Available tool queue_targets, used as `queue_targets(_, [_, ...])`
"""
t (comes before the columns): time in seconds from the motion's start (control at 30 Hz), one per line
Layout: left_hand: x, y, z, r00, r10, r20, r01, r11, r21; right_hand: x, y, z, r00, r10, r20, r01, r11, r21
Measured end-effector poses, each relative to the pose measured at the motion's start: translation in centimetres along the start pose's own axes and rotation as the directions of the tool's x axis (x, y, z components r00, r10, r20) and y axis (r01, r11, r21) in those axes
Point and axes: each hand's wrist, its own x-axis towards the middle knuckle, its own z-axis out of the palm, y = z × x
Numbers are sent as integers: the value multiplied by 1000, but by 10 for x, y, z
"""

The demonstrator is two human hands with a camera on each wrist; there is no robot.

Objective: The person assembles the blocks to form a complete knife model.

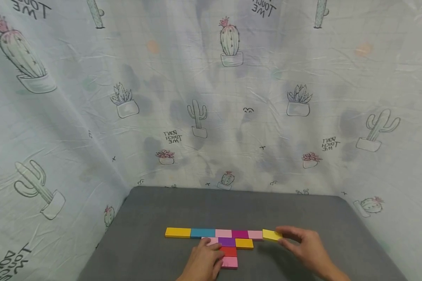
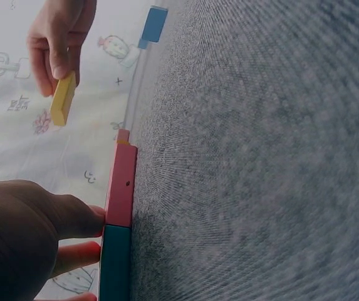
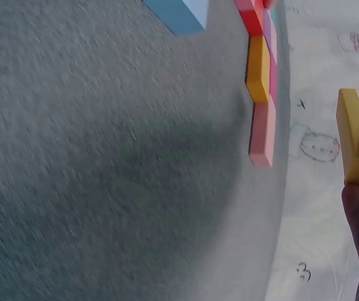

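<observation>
My right hand (image 1: 311,248) pinches a flat yellow block (image 1: 272,235) between thumb and fingers. In the left wrist view this yellow block (image 2: 62,100) is raised above the table. In the head view it lines up with the right end of a row: a darker yellow block (image 1: 177,232), a blue block (image 1: 202,233), a pink block (image 1: 223,233), a magenta block (image 1: 240,234) and another pink block (image 1: 255,235). My left hand (image 1: 204,259) touches the blocks below, near a purple block (image 1: 226,242) and a red block (image 1: 228,251), partly covering a pink block (image 1: 211,240).
An orange block (image 1: 244,244) lies right of the purple one, and a pink block (image 1: 230,262) lies below the red one. A light blue block (image 3: 182,12) appears in the right wrist view. Behind the grey table (image 1: 154,207) hangs a cactus-print curtain (image 1: 211,86).
</observation>
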Motion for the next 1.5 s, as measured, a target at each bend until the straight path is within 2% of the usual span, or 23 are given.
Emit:
queue_targets(0.17, [-1,-1,-1,1000,2,-3,-2,1000,10,-7,-1,11,990,-140,29,140,990,-13])
queue_targets(0.23, [-1,0,-1,1000,2,-2,-1,1000,18,-9,1,18,978,-208,35,209,978,-28])
queue_targets(0.37, [-2,1,-1,1000,6,-9,-6,999,41,-8,5,32,960,-269,78,272,962,-30])
queue_targets(0.5, [-3,2,-1,1000,6,-18,-5,999,45,-7,5,42,956,-249,152,251,968,9])
queue_targets(0.7, [-3,4,-1,1000,-6,-19,7,999,32,-7,6,54,939,-264,219,275,961,-23])
queue_targets(1.13, [-3,3,0,1000,-10,-21,11,999,31,-5,4,67,933,-269,241,291,955,-59])
queue_targets(1.5, [-1,2,-1,1000,-11,-14,12,1000,28,2,3,74,907,-326,266,361,928,-91])
